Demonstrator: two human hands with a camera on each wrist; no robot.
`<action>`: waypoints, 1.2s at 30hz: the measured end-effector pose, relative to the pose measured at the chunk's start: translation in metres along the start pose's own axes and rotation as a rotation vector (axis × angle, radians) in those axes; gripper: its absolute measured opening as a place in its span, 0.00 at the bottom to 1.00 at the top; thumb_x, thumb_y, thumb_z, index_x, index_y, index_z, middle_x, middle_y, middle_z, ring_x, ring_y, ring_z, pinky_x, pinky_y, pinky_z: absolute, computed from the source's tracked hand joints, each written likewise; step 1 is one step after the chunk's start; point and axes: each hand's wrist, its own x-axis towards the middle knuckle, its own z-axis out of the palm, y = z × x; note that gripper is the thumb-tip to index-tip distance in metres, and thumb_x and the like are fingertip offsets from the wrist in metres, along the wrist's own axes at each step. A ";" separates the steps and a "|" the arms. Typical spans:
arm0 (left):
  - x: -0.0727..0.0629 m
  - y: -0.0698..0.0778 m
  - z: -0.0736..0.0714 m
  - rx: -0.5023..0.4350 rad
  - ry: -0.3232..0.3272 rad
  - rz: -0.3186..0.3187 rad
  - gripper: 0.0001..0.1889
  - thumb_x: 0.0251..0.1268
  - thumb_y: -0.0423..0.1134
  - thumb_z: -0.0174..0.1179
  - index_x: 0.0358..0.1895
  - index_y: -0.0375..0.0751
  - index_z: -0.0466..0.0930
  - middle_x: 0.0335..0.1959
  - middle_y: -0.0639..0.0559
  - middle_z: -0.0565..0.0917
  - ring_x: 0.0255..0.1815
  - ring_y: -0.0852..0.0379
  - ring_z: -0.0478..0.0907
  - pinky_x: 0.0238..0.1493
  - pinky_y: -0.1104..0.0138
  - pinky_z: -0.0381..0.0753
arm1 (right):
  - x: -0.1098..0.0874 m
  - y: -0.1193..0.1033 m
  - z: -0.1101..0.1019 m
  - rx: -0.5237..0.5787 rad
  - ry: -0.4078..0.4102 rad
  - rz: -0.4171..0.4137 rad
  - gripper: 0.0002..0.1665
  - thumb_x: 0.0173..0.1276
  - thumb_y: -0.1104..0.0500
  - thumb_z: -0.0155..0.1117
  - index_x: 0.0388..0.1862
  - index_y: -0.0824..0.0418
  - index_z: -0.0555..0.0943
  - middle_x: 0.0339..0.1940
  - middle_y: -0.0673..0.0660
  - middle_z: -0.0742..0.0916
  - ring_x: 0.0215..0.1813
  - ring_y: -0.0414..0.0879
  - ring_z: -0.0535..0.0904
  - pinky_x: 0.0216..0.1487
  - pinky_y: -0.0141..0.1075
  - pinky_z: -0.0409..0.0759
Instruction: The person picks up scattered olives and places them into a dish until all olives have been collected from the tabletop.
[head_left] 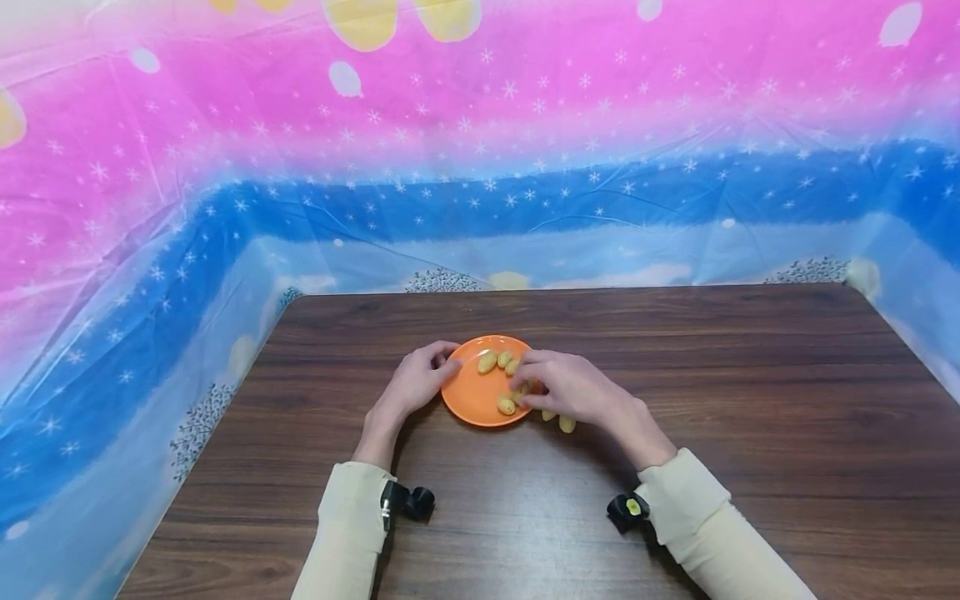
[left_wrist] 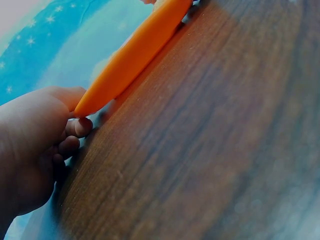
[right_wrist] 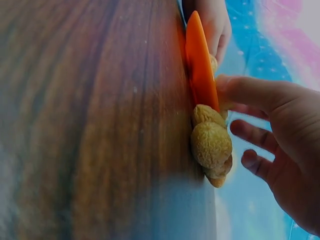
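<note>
Left hand: at the plate's left rim, the left hand (head_left: 417, 380) grips the edge – thumb over the top, other fingers curled beneath the rim.
Right hand: over the plate's right side, the right hand (head_left: 570, 385) has thumb and nearest finger narrowly apart, the remaining fingers loosely bent and spread; yellowish pieces show by the fingertips, but whether one is pinched I cannot tell.
Plate: the round orange plate (head_left: 472, 398) lies face up on the brown wooden table (head_left: 510, 517). In it are small potato-like pieces (head_left: 487, 362) – three grouped toward the far side, others nearer and to the right, partly behind the fingers.
Pieces outside: more potato-like pieces sit bunched on the wood just right of the plate, partly hidden by the right hand.
Long axes: the farther left oval piece slants from near left to far right; the nearest piece outside points roughly near to far.
</note>
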 end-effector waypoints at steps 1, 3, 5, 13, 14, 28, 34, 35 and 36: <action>0.000 0.000 0.000 0.002 0.000 -0.001 0.21 0.76 0.53 0.52 0.64 0.49 0.76 0.35 0.49 0.76 0.34 0.53 0.71 0.38 0.63 0.68 | 0.000 0.000 0.000 0.000 -0.008 -0.011 0.10 0.68 0.52 0.69 0.47 0.46 0.87 0.46 0.43 0.82 0.42 0.37 0.79 0.47 0.35 0.80; 0.000 0.000 0.000 0.003 0.000 -0.001 0.21 0.76 0.53 0.52 0.64 0.49 0.76 0.35 0.49 0.76 0.34 0.53 0.71 0.38 0.63 0.67 | -0.001 0.001 0.000 0.005 -0.023 -0.024 0.10 0.68 0.53 0.69 0.47 0.46 0.87 0.46 0.43 0.82 0.42 0.38 0.78 0.47 0.35 0.79; 0.000 0.000 0.000 0.004 0.000 -0.001 0.21 0.76 0.53 0.52 0.64 0.49 0.76 0.35 0.50 0.76 0.34 0.53 0.71 0.38 0.63 0.67 | -0.001 0.001 -0.002 0.019 -0.031 -0.027 0.10 0.68 0.53 0.69 0.47 0.46 0.87 0.46 0.43 0.81 0.43 0.38 0.78 0.48 0.35 0.79; 0.000 0.001 0.000 -0.002 -0.001 -0.004 0.21 0.75 0.53 0.53 0.64 0.49 0.76 0.35 0.49 0.76 0.34 0.53 0.71 0.38 0.63 0.68 | -0.006 0.009 -0.013 0.097 -0.003 -0.008 0.09 0.71 0.54 0.65 0.47 0.49 0.87 0.47 0.43 0.82 0.48 0.40 0.80 0.53 0.40 0.79; 0.000 0.001 0.000 -0.002 -0.001 -0.003 0.21 0.75 0.53 0.53 0.64 0.49 0.76 0.35 0.49 0.76 0.34 0.53 0.71 0.38 0.63 0.68 | -0.007 0.010 -0.015 0.105 0.003 -0.005 0.09 0.72 0.54 0.64 0.47 0.49 0.87 0.47 0.43 0.82 0.47 0.39 0.80 0.53 0.40 0.79; 0.001 -0.001 0.000 0.000 -0.002 -0.007 0.21 0.75 0.53 0.53 0.64 0.49 0.76 0.35 0.50 0.76 0.34 0.53 0.71 0.38 0.63 0.67 | -0.014 0.024 -0.025 0.166 0.053 0.035 0.10 0.73 0.55 0.62 0.49 0.50 0.87 0.43 0.43 0.83 0.39 0.36 0.78 0.43 0.36 0.78; 0.000 0.000 0.001 0.002 0.003 -0.012 0.21 0.75 0.52 0.53 0.64 0.49 0.76 0.35 0.50 0.76 0.34 0.53 0.71 0.37 0.63 0.67 | -0.016 0.031 -0.025 0.200 0.069 0.058 0.11 0.73 0.56 0.63 0.50 0.52 0.87 0.45 0.45 0.84 0.39 0.37 0.78 0.43 0.36 0.78; 0.001 0.000 0.001 0.006 0.004 -0.009 0.21 0.75 0.52 0.53 0.64 0.49 0.77 0.35 0.50 0.76 0.34 0.53 0.71 0.37 0.63 0.67 | -0.016 0.032 -0.025 0.205 0.075 0.062 0.11 0.72 0.56 0.63 0.50 0.52 0.87 0.45 0.45 0.84 0.39 0.37 0.79 0.43 0.37 0.78; 0.001 0.000 0.001 0.011 0.006 -0.006 0.21 0.75 0.52 0.53 0.64 0.49 0.77 0.35 0.50 0.76 0.33 0.53 0.71 0.37 0.64 0.67 | -0.017 0.034 -0.024 0.207 0.082 0.064 0.11 0.72 0.56 0.63 0.50 0.53 0.87 0.44 0.45 0.85 0.40 0.37 0.79 0.44 0.37 0.78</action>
